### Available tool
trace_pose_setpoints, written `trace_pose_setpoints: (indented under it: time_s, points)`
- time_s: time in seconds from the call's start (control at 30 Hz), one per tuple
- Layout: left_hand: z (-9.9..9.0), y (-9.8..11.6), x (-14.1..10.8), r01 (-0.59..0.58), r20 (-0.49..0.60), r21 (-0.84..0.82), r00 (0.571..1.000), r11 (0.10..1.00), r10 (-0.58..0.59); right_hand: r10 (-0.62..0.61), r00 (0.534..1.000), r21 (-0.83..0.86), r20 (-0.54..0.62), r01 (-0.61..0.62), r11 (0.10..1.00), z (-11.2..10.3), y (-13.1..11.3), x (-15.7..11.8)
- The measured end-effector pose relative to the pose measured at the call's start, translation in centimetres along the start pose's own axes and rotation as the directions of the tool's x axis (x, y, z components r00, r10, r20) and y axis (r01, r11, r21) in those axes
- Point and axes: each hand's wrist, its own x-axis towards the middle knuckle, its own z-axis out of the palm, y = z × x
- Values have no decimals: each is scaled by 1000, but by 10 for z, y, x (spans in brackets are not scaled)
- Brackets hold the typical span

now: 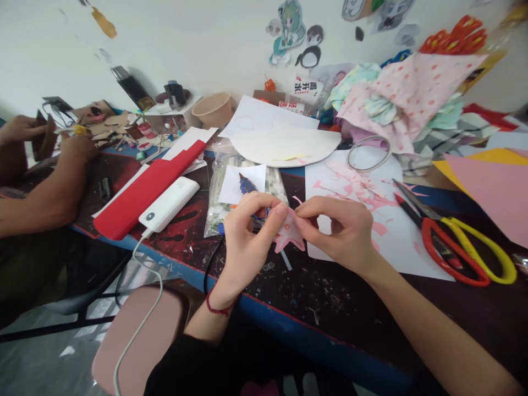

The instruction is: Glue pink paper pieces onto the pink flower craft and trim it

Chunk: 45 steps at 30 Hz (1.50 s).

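Head view: pink cutout (290, 235) between both hands (249, 236) (347, 234)

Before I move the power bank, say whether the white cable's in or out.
Plugged in: the white cable meets the power bank without a visible gap.

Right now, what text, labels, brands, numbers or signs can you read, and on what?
"开": large black print on the white package near the wall; I can't read the characters around it with certainty.
Red-and-white label just below: lettering too blurred to read.
White power bank: dark oval spot at one end, anything on it too small to read.
Held pink piece: no lettering visible.
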Motion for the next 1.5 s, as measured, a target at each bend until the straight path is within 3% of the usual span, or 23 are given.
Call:
trace_pose_setpoints:
  time_s: [0.23,0.4,0.6,0.77,0.87,1.1,1.17,1.23,1.37,1.5]
  points:
    - [-3,1,1,49,76,-41,996,998,-46,10,1000,8,-12,-10,1000,-1,2,-1]
    - [-5,-2,1,99,137,-219,988,971,-70,4,1000,2,-7,-4,1000,-1,1,0]
    - [-4,0,0,95,128,-126,989,987,-79,12,1000,-33,-3,-12,999,-1,-1,0]
    - [-2,-4,3,1,-32,-211,999,977,-8,6,1000,-30,-5,-6,1000,0,0,0]
    - [-4,-8,7,-60,-105,-167,994,984,42,7,1000,-28,-3,-7,1000,0,1,-1]
    - [-19,-11,17,-124,-321,-60,942,990,99,5,1000,10,4,-5,1000,-1,3,-1]
    - [-21,-9,17,-164,-339,-76,932,984,129,4,1000,9,5,-4,1000,-1,2,-1]
    - [-20,-6,16,-187,-296,-86,943,979,154,15,1000,9,9,-15,1000,-1,2,-1]
    - [-17,2,11,-142,-74,42,987,989,145,39,999,15,20,-40,999,0,0,0]
    - [-15,6,9,-141,64,152,989,978,132,55,998,6,39,-55,998,0,-2,0]
